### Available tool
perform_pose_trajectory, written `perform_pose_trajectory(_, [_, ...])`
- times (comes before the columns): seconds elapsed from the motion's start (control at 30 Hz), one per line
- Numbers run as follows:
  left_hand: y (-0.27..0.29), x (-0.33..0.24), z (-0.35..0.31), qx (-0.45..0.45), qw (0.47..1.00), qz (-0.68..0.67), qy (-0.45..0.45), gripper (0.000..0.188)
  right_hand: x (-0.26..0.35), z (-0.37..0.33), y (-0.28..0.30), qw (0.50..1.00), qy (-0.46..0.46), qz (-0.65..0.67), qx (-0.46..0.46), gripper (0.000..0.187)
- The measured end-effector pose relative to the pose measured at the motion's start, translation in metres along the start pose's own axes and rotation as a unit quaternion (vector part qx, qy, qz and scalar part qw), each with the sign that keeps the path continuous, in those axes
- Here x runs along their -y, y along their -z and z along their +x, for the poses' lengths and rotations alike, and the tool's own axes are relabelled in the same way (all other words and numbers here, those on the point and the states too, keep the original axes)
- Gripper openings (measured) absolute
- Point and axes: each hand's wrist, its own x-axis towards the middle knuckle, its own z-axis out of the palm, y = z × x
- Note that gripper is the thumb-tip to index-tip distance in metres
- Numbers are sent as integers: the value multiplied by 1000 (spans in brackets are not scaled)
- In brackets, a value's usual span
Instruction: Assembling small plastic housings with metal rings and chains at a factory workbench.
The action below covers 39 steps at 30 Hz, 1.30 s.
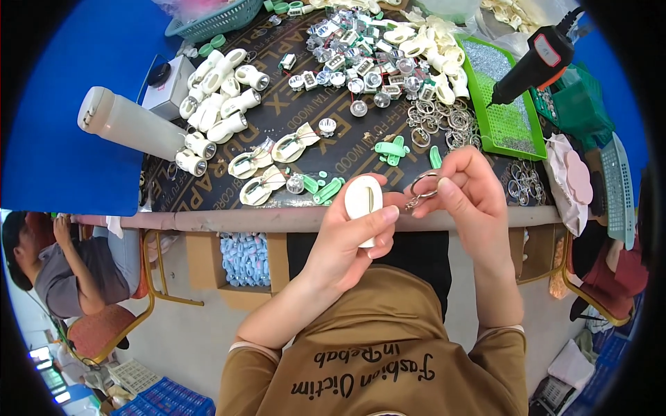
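Note:
My left hand (341, 244) is closed around a cream oval flashlight casing (358, 201), its slotted face turned up. Pinched between the thumb and fingers of my right hand (479, 197) is a metal key ring (422, 183) with a short chain hanging toward the casing. Whether the chain touches the casing I cannot tell. Just beyond my hands lie small green plastic parts (330, 191) and a green strip (435, 157). Open casing halves with fittings inside (258, 188) rest on the table to the left of my left hand.
Finished-looking cream flashlights (223, 97) are piled by a white bottle (135, 121). Lamp-and-battery units (368, 59) heap up at the back. Key rings (454, 125) lie beside a green tray (510, 132), with a black electric screwdriver (538, 59) above it. Other people (73, 260) sit nearby.

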Motion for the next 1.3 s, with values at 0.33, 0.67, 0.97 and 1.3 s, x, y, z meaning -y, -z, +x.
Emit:
perform_pose_trajectory(0.33, [1, 2, -2, -1, 1000, -27, 6, 41, -10, -3, -4, 999, 21, 45, -13, 7])
perform_pose_trajectory(0.67, [-3, 2, -7, -12, 999, 35, -15, 44, -23, -15, -9, 989, 13, 132, -68, 17])
perform_pose_trajectory(0.97, [-5, -9, -8, 21, 988, 137, -63, 44, -32, -22, -6, 970, -61, 227, 54, 25])
perform_pose_trajectory(1.3, [6, -14, -14, 31, 971, 220, -88, 42, -28, -24, -23, 862, 276, -422, -44, 17])
